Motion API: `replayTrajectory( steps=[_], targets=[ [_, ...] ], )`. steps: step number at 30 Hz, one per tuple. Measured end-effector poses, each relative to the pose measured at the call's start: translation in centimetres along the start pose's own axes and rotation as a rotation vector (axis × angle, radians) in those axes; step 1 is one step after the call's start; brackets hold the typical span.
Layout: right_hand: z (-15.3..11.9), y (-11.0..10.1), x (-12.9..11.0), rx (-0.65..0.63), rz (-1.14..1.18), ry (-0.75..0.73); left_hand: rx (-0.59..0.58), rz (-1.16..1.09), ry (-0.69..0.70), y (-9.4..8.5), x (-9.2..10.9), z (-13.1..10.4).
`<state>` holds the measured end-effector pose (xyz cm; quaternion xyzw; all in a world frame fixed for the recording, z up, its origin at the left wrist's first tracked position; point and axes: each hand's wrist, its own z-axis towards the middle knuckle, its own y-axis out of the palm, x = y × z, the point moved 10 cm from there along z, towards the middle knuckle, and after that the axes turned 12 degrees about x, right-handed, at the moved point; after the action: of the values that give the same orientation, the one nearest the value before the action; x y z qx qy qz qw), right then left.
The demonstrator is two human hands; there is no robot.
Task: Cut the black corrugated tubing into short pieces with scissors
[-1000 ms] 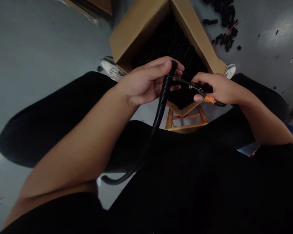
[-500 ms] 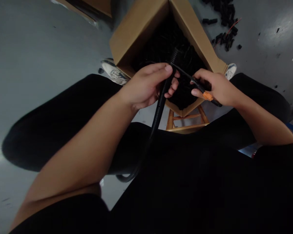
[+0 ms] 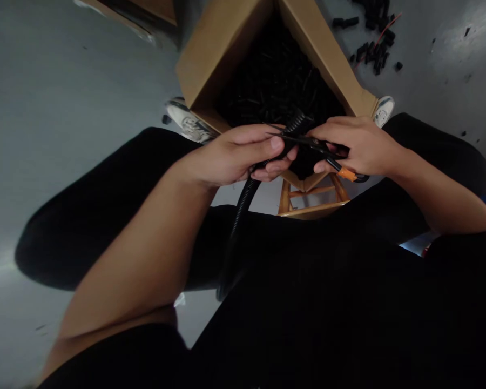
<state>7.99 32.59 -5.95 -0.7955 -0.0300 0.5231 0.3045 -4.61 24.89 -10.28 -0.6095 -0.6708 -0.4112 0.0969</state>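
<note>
Black corrugated tube pinched in left hand, end jutting past the thumb, above cardboard box toward its near corner, right hand curled round scissors, forearms converging

Black, with fine close ribbing: the tube near the middle of the view. Towards two o'clock, the scissors are black with a bright orange band on the handle. The carton at twelve is plain tan, the pieces inside it black. Between one and two, an orange-red strand crosses black offcuts. The stool at three is honey-brown; at ten to eleven, a white shoe has dark markings. Grey floor, black clothing.
</note>
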Motion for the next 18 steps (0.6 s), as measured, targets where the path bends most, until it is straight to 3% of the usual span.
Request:
replayTrajectory(
  steps=[7, 12, 18],
  targets=[
    [0.0, 1.5, 0.3, 0.014, 0.060, 0.031, -0.049, -0.002, 0.040, 1.2, -0.8, 0.6],
    [0.4, 1.8, 1.7, 0.045, 0.068, 0.142, 0.152, 0.086, 0.110, -1.0, -0.8, 2.0],
    [0.3, 2.6, 3.3, 0.032, 0.145, 0.260, 0.307, 0.110, 0.190, -2.6, -2.5, 2.8]
  ],
)
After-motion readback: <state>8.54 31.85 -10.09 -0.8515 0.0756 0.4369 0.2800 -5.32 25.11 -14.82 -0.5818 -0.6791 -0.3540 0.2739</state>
